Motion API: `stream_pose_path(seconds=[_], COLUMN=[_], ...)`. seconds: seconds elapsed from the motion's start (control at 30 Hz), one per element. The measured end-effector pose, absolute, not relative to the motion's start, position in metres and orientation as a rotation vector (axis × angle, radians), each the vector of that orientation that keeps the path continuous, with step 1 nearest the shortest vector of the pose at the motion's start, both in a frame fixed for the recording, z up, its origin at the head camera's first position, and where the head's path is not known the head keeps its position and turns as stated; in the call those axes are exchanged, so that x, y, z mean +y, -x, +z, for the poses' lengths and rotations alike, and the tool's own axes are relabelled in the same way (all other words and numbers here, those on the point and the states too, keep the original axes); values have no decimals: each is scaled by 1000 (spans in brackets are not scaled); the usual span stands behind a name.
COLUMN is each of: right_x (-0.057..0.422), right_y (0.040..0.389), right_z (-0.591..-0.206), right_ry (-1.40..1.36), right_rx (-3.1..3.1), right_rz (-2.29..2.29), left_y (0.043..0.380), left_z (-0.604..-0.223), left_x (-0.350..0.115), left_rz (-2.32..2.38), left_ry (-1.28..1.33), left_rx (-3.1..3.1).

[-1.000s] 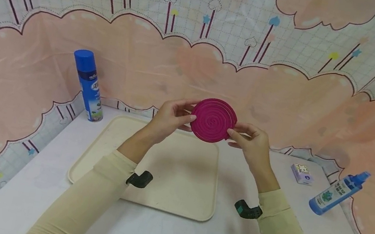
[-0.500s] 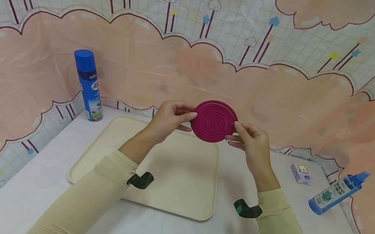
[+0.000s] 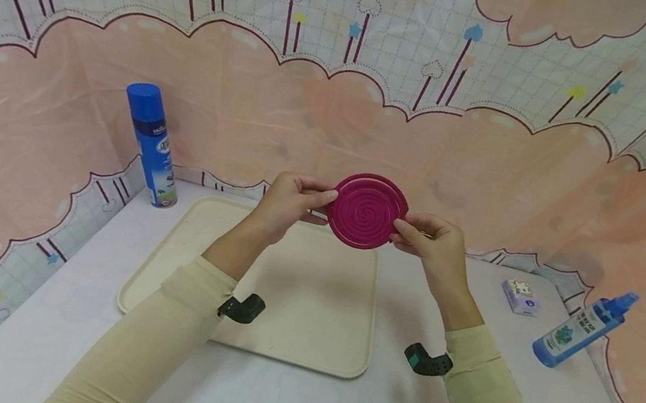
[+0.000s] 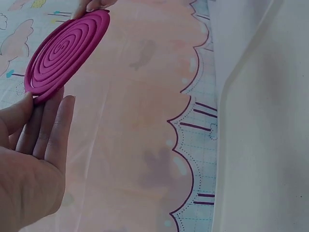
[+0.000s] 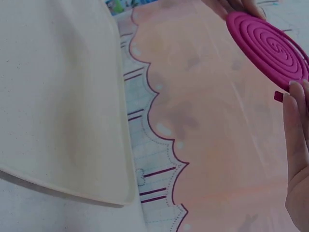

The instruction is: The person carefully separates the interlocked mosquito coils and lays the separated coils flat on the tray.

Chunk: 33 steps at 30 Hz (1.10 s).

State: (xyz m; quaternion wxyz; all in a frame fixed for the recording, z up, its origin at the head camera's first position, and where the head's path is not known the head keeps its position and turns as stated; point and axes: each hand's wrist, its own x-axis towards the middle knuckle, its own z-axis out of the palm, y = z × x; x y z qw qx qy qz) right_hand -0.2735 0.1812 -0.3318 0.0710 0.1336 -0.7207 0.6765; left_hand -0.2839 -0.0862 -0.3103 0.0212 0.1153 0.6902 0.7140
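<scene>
A magenta mosquito coil (image 3: 366, 212), a flat round spiral, is held up above the far edge of the tray, its spiral face toward the head camera. My left hand (image 3: 289, 206) pinches its left rim between thumb and fingers. At the opposite rim my right hand (image 3: 435, 246) pinches with thumb and fingertips. In the left wrist view the coil (image 4: 63, 53) appears tilted, with the thumb in front and fingers behind. The right wrist view shows the coil (image 5: 270, 48) with a short end sticking out near the right fingers.
A cream tray (image 3: 301, 327) lies on the white table (image 3: 235, 402) below the hands. A blue spray can (image 3: 152, 146) stands back left. On the right are a small purple box (image 3: 520, 297) and a blue spray bottle (image 3: 582, 330). A patterned cloth (image 3: 237, 100) hangs behind.
The coil has tilted slightly and come down a little, staying between both hands. The right thumb shifted up along the rim, then back down.
</scene>
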Motion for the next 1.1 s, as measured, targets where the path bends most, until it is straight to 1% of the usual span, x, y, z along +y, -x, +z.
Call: stream_pose_path(seconds=[0.17, 0.27, 0.67, 0.87, 1.1], right_x=[183, 183, 182, 181, 182], right_y=[274, 273, 272, 271, 271], right_z=[-334, -334, -335, -335, -335], right_ry=[-385, -389, -389, -426, -361], right_rx=[-2266, -2286, -2238, -2115, -2138], right_rz=[1831, 1784, 1873, 2071, 2112], left_y=[283, 283, 281, 280, 283], left_z=[-310, -309, -310, -309, -313], left_x=[-88, -89, -88, -87, -89], left_rz=[2186, 2177, 2214, 2229, 2151], left_ry=[-343, -337, -314, -374, -533], left_rx=[2175, 2186, 2136, 2108, 2176])
